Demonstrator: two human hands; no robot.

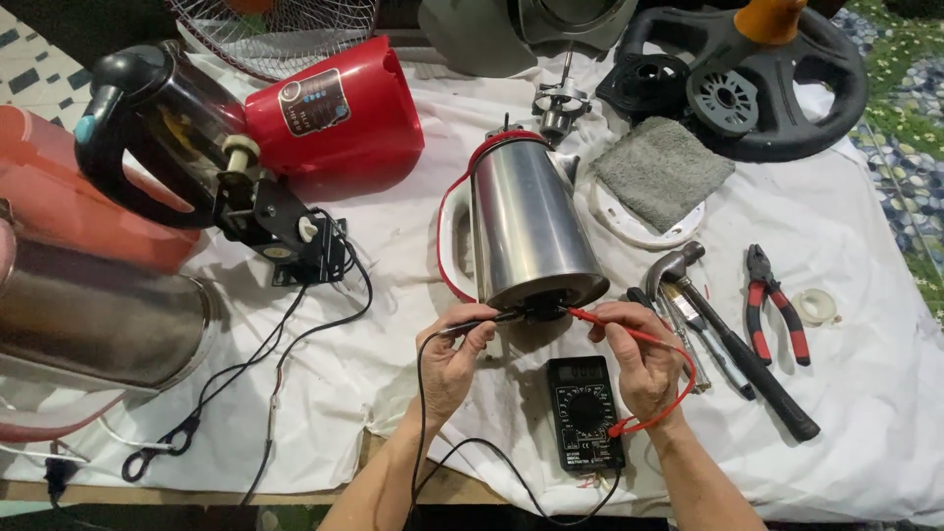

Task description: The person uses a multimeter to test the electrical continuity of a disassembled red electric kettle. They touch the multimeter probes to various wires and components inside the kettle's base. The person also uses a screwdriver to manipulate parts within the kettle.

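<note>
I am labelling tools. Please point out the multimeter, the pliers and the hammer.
multimeter (585,411), head view, on its dial.
pliers (773,317), head view, on the red handles.
hammer (673,265), head view, on its metal head.

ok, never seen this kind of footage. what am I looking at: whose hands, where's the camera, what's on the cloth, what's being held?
There is one picture, taken from a camera worn on a person's head, looking down at their own two bare hands over a table covered with a white cloth.

The left hand holds a black probe and the right hand holds a red probe. Both tips meet the underside of a steel kettle lying on its side. Their leads run to a black multimeter between the wrists.

To the right lie a hammer, red-handled pliers, a tape roll and a grey cloth. To the left are a red kettle shell and a dark-handled kettle with loose wires.
</note>
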